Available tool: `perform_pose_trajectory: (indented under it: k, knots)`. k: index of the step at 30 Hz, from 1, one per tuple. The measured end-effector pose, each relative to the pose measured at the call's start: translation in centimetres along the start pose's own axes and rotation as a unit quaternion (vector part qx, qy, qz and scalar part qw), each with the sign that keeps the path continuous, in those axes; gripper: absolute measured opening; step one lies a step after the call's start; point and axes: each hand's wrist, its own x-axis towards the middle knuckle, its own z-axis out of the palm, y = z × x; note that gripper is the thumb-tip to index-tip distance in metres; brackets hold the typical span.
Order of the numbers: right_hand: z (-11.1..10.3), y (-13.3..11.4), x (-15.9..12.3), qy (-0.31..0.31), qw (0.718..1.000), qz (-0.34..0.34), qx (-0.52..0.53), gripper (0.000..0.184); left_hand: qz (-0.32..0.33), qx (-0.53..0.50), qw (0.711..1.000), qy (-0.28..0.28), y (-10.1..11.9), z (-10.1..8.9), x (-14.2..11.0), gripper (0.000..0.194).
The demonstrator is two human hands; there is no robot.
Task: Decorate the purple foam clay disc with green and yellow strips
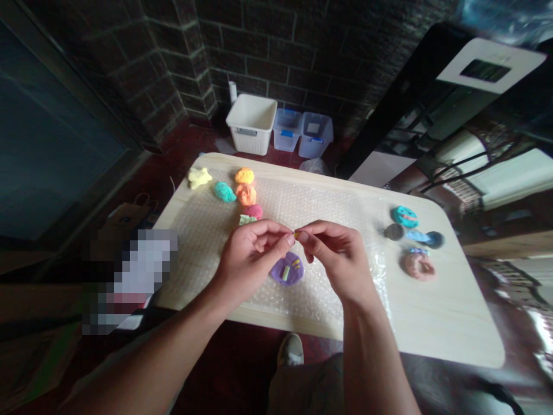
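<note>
Above the table's near half, my left hand [257, 248] and my right hand [339, 251] meet fingertip to fingertip. Both are closed in a pinch on a small piece of yellow modelling clay [296, 235], mostly hidden by the fingers. Just below them a flat purple clay disc [276, 277] lies on bubble wrap. On the disc are a short pale green clay strip [286, 273] and thin yellow clay bits [296, 263]. Beyond my left hand sit a pale green lump [247, 219] and a magenta lump [254, 211], partly covered.
Bubble wrap [285, 199] covers much of the table [453, 323]. Orange [246, 194], yellow-orange [245, 175], teal [224, 191] and pale yellow clay [199, 177] lie far left. At right are a teal clay piece [405, 217], a dumbbell shape [417, 236] and a peach ring [418, 268]. Bins [252, 124] stand behind.
</note>
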Motion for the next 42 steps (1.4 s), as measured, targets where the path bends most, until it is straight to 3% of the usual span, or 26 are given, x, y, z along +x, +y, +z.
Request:
perform_pose_trajectory:
  k: [3, 7, 17, 42]
  knots:
    - [-0.15, 0.04, -0.06, 0.009, 1.000, -0.014, -0.007, 0.012, 0.001, 0.010, 1.000, -0.001, -0.11, -0.02, -0.01, 0.019]
    - [-0.31, 0.10, -0.21, -0.025, 0.999, -0.022, 0.007, 0.020, -0.005, 0.002, 1.000, -0.007, -0.34, -0.07, -0.01, 0.021]
    - [-0.58, 0.04, -0.32, -0.074, 0.997, -0.030, 0.009, 0.016, -0.023, -0.033, 0.999, -0.033, -0.49, -0.23, -0.13, 0.013]
    - [-0.52, 0.10, -0.22, -0.077, 0.994, -0.080, 0.007, 0.021, -0.027, -0.078, 0.996, -0.040, -0.85, -0.51, -0.10, 0.011]
